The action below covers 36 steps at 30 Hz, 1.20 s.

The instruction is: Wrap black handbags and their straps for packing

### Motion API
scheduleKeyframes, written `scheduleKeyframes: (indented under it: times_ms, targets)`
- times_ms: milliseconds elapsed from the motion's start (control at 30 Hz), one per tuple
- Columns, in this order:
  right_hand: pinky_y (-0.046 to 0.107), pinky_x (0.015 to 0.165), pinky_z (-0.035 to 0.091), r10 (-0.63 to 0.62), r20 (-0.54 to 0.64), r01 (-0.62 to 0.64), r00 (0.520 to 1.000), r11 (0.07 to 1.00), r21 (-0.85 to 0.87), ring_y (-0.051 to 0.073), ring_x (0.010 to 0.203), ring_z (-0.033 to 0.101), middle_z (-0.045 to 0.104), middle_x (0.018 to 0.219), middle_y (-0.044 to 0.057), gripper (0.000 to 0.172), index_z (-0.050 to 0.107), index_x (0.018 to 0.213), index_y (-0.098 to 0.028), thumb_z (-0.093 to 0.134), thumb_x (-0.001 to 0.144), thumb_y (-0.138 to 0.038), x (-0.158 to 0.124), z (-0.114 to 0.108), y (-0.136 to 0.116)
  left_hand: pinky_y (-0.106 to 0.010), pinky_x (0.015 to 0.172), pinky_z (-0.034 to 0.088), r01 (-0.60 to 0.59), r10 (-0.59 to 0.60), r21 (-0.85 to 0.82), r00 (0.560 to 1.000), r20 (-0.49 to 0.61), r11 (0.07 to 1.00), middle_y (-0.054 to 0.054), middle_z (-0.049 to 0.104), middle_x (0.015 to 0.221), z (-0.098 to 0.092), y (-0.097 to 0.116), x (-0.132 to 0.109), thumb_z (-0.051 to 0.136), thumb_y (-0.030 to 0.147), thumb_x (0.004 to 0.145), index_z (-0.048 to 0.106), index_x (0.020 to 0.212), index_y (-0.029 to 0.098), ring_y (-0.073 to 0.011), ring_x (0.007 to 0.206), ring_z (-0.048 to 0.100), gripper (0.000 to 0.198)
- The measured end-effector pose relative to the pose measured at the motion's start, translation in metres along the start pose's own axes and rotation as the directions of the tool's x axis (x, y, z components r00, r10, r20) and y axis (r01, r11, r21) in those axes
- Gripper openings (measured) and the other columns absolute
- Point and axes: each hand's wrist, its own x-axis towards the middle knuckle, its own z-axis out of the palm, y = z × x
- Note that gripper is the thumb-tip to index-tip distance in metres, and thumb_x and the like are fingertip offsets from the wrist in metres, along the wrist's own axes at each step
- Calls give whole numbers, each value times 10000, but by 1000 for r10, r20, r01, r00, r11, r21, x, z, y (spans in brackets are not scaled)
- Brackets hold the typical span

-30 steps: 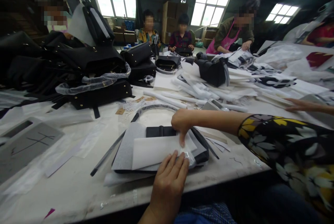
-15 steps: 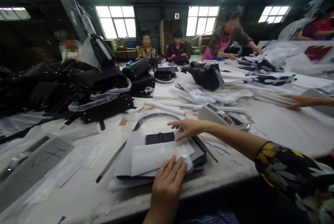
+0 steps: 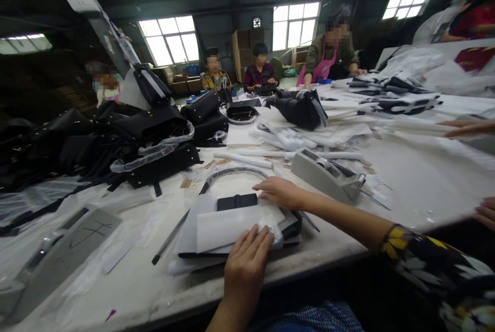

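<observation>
A black handbag (image 3: 181, 255) lies flat in front of me, partly covered by white padding sheets, its wrapped handle (image 3: 235, 171) arched away from me. My left hand (image 3: 247, 257) rests flat on its near side, fingers stretched over a white sheet (image 3: 218, 234) and some clear plastic (image 3: 275, 234). Just above the bag's far right part is my right hand (image 3: 280, 194), fingers pointing left and apart, nothing seen in them. Beside its fingertips shows a black strap tab (image 3: 236, 202). Whether these fingertips touch the bag I cannot tell.
Grey tape dispensers stand at left (image 3: 65, 254) and right (image 3: 328, 175). Black bags (image 3: 154, 126) are piled at far left. White padding rolls (image 3: 286, 138) lie beyond. Another person's hand (image 3: 469, 128) is at right; a co-worker in a pink apron (image 3: 325, 66) stands across the table.
The view has shifted slightly. My right hand's fingers have come lower and closer together near the tab, while my left hand stays on the sheet. The pink-aproned co-worker's arms have moved.
</observation>
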Motion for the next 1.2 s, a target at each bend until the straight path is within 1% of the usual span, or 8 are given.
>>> scheduleKeyframes:
  times_ms: [200,333,633,900,1000,1067,1133,1200]
  targets:
    - [520,1172,319,-230,-240,161,943,948,-274,315,1384,448,501,1482,146,712,444,1474,-165,703,836,-348,-83,61,-22,-383,1003,551,57,-54,-43,997,59,997,-62,712,1230,-7,1,3,504,129,968,642,1226,164,-208,1160,660,294]
    - [505,1133,395,-290,-324,159,900,913,-375,296,1393,442,473,1507,124,739,385,1504,-186,654,816,-152,-91,91,-12,-346,1066,503,-25,37,-66,982,186,998,-76,657,1324,-27,-11,8,498,139,975,578,1308,151,-173,1234,606,343]
    - [531,1168,320,-322,-237,204,917,887,-415,307,1398,432,454,1521,114,888,352,1515,-177,683,697,-84,-87,71,-6,-552,1106,442,-223,74,252,867,492,942,-89,478,1505,-102,-77,5,696,200,866,398,1470,178,-324,1396,427,674]
    - [564,1119,367,-348,-364,187,864,893,-409,325,1310,525,583,1409,120,611,514,1396,-172,703,816,-146,-89,63,-15,-465,1005,537,-127,27,196,895,446,972,-96,597,1397,-82,-96,-16,670,183,879,495,1391,161,-296,1264,582,542]
    - [422,963,522,-217,-560,161,800,976,-148,250,1086,663,728,1146,75,248,665,1161,-218,579,932,-177,-105,74,-42,-436,962,561,-114,37,199,934,356,973,-104,623,1365,-74,-97,-27,603,201,928,504,1384,143,-281,1233,608,471]
    - [365,820,573,58,-519,66,853,974,217,215,892,705,746,964,57,164,684,1036,-227,541,964,-258,-112,87,-60,-430,967,557,-113,41,199,942,332,973,-103,621,1369,-73,-98,-31,576,205,945,502,1390,142,-277,1240,602,456]
    - [363,755,593,341,-281,-103,897,780,617,216,813,716,736,888,55,184,662,1019,-215,565,944,-353,-113,101,-75,-424,982,546,-113,45,193,944,325,975,-101,613,1378,-73,-99,-33,561,206,953,490,1404,147,-274,1255,590,460]
    - [377,822,598,487,-56,-171,872,409,896,227,898,722,729,920,56,231,629,1014,-206,656,870,-385,-107,112,-86,-417,995,537,-112,47,185,946,321,976,-99,611,1382,-73,-101,-34,554,209,958,477,1417,153,-271,1265,581,469]
